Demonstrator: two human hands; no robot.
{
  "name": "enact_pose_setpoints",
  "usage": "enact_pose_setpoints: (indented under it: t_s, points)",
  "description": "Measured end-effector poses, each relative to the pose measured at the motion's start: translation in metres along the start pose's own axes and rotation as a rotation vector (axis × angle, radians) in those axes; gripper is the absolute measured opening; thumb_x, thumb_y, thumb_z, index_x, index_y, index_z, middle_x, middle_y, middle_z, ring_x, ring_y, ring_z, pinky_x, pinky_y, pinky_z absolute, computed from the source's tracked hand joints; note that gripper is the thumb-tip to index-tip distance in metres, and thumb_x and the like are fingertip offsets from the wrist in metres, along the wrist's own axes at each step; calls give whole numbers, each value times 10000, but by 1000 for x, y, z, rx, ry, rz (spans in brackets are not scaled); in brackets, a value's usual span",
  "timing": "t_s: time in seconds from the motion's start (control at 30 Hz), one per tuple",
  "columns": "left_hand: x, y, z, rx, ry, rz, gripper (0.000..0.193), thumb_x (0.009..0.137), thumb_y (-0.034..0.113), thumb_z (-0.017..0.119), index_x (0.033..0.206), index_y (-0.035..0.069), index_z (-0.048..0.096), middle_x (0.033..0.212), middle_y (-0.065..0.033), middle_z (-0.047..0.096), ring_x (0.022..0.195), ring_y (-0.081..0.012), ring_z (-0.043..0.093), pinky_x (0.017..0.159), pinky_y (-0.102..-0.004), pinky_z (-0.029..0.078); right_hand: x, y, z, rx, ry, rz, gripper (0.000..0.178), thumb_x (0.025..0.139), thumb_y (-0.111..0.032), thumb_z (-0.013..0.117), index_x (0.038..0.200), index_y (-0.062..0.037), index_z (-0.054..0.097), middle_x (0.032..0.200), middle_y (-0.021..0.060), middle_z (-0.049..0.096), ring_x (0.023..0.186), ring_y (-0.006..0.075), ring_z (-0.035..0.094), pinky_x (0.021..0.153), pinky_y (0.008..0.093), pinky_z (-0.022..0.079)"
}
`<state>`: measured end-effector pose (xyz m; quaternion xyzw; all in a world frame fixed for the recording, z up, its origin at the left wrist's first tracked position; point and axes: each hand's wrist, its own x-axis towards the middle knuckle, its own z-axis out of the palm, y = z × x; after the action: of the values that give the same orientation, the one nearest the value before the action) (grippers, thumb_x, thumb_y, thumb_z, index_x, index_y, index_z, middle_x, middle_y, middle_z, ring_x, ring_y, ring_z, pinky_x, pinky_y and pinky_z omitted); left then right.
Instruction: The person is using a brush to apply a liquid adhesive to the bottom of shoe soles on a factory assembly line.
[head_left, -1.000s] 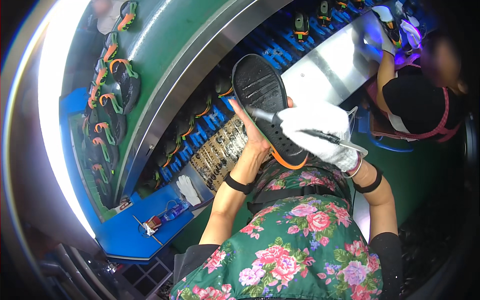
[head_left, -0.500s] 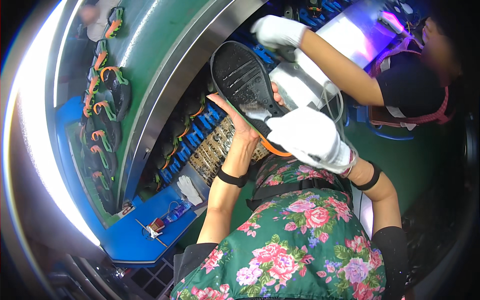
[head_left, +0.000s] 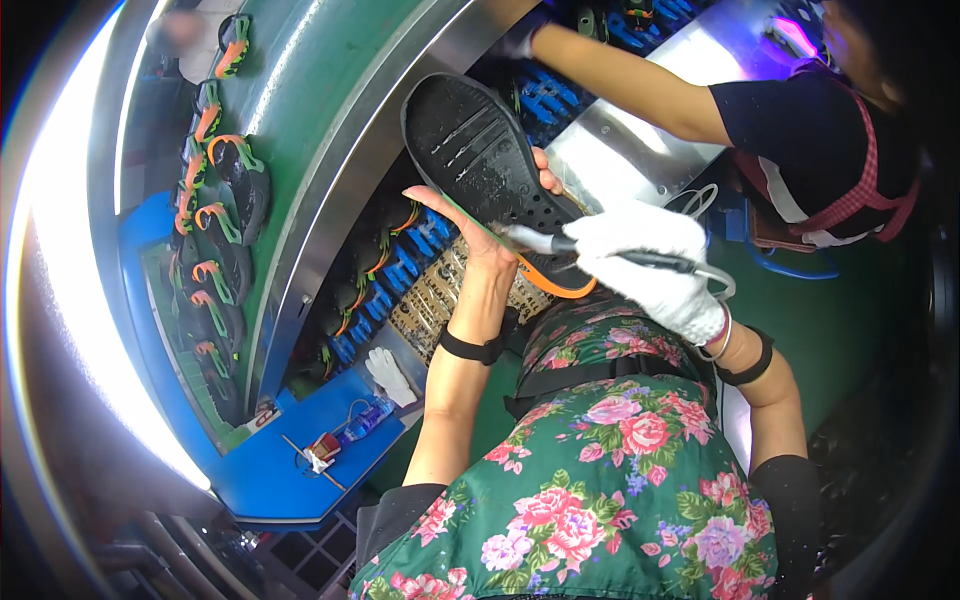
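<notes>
A black sandal (head_left: 465, 140) lies bottom up in my bare left hand (head_left: 480, 238), with an orange strap looping out at its near end. My thumb shows along the sandal's left edge and my fingertips curl over its right edge. The upturned black face carries ridges, small holes and wet-looking patches. My right hand (head_left: 645, 255), in a white glove, is closed around a brush (head_left: 535, 238) with a dark handle and a thin clear hose. The brush's tip is at the left edge of the sandal, near my left palm.
Green conveyor (head_left: 330, 60) at left carries several black sandals (head_left: 240, 180) with orange and green straps. Below it, a blue table (head_left: 270, 460) holds a white glove (head_left: 388, 375) and a purple-blue bottle (head_left: 367, 420). A co-worker's arm (head_left: 630, 85) reaches across at upper right, over a metal plate (head_left: 610, 150).
The brush tip has moved from the sandal's middle to its left edge, and my right hand has turned. The sandal has shifted slightly. The co-worker's gloved hand has moved up and away.
</notes>
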<state>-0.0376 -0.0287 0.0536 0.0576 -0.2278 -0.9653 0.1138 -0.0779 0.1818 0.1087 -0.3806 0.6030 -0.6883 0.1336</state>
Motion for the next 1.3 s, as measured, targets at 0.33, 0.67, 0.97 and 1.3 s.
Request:
enact_pose_setpoints:
  t_s: [0.33,0.67,0.97,1.3]
  points:
    - [8,4,0,-35,-100,11,1338,560,1091,271,1297,14,568,1016,-203,688,807,-305,700,743,-439,602,-1,3,-2,10,-25,-42,200,797,17,788,994,-14,774,995,145,771,847,260,723,760,363,570]
    - [18,7,0,-56,-273,38,1377,544,1084,313,1389,16,513,1097,-233,673,875,-352,704,781,-476,602,-6,3,-12,13,6,71,127,795,6,799,914,-10,758,987,157,769,843,258,733,776,345,581]
    - [23,11,4,-95,-421,-79,1313,523,1052,483,1400,76,547,1150,-250,651,941,-329,618,825,-447,520,-9,-4,-18,-20,-34,117,143,803,23,785,942,-12,772,993,140,770,859,211,729,777,324,573]
    - [27,8,11,18,-371,-61,1350,482,1067,475,1378,60,546,1073,-261,654,859,-327,625,786,-440,526,-10,-5,-23,-118,-63,48,116,776,25,790,882,-18,771,957,136,776,830,228,720,755,339,563]
